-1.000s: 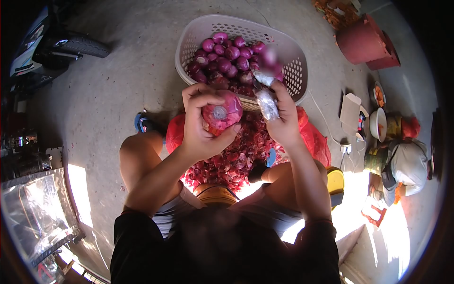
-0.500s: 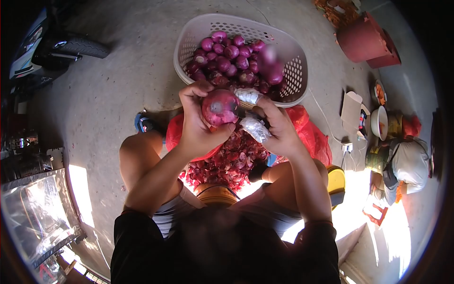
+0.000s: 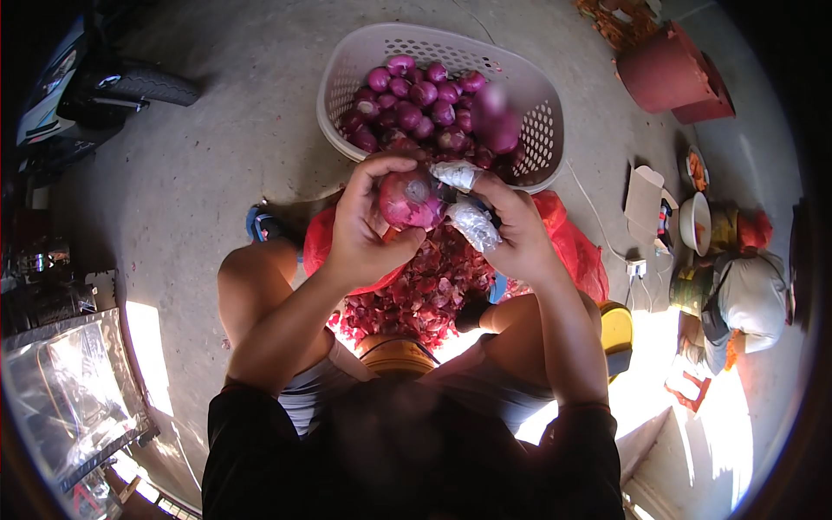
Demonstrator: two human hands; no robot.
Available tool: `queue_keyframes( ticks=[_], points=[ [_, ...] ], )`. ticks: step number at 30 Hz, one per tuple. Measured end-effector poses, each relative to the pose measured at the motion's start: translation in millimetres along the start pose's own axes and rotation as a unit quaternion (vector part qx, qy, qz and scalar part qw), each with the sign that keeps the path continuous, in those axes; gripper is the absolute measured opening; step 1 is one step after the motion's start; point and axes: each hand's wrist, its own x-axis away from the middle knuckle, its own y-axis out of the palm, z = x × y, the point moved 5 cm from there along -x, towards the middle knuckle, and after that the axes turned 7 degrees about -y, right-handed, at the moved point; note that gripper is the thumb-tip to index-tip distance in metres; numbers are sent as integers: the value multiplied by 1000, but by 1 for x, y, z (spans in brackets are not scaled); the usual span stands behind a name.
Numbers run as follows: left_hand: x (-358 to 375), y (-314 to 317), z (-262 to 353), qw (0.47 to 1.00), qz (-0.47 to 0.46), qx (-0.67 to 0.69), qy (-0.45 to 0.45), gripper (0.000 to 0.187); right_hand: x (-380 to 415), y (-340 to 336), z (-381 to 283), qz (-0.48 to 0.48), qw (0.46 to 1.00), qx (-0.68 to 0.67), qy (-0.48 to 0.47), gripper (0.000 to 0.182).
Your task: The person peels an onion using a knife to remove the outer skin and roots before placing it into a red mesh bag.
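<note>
A red onion (image 3: 406,201), with skin still on it, is gripped in my left hand (image 3: 357,221), fingers over its top and thumb beneath. My right hand (image 3: 511,225) has silvery wrapping on its thumb and index finger. Those two wrapped tips pinch at the onion's right side; whether a flap of skin is between them I cannot make out. Just beyond my hands stands a grey plastic basket (image 3: 334,82) holding many shiny peeled purple onions (image 3: 423,94). Below, a heap of dry red onion skins (image 3: 425,299) lies between my legs.
Red mesh sacking (image 3: 579,251) spreads on both sides of the skins. At the right are a cable with a plug (image 3: 636,269), an open carton (image 3: 644,199), a white bowl (image 3: 694,224) and a red tub (image 3: 667,74). A tyre (image 3: 147,82) stands at upper left.
The onion has turned a little in my left hand and shifted slightly right. My right hand's wrapped fingertips have moved closer against its side.
</note>
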Motion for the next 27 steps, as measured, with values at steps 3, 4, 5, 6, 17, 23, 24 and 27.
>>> queue_keyframes(
  ticks=[3,4,5,6,17,23,24,27],
  points=[
    [-3,-3,0,1000,-1,14,7,65,3,-3,2,45,997,-53,-19,58],
    [-4,-5,0,1000,-5,17,10,64,4,-5,2,30,998,-48,-1,61],
    [-4,-5,2,1000,-9,12,15,64,5,-5,1,18,999,-31,9,60],
    [-5,-5,3,1000,-13,8,19,64,5,-5,0,5,1000,-14,20,60],
    [-6,-4,2,999,-12,-3,31,63,-5,0,-8,-13,999,37,-11,53],
    [-5,-4,4,999,2,-15,40,61,-4,4,-5,29,999,30,-19,48],
    [-5,-4,5,999,2,-18,46,61,-6,4,-8,31,999,12,-2,48],
    [-6,-5,6,998,1,-31,61,59,-5,5,-8,38,999,-27,15,46]
  ],
)
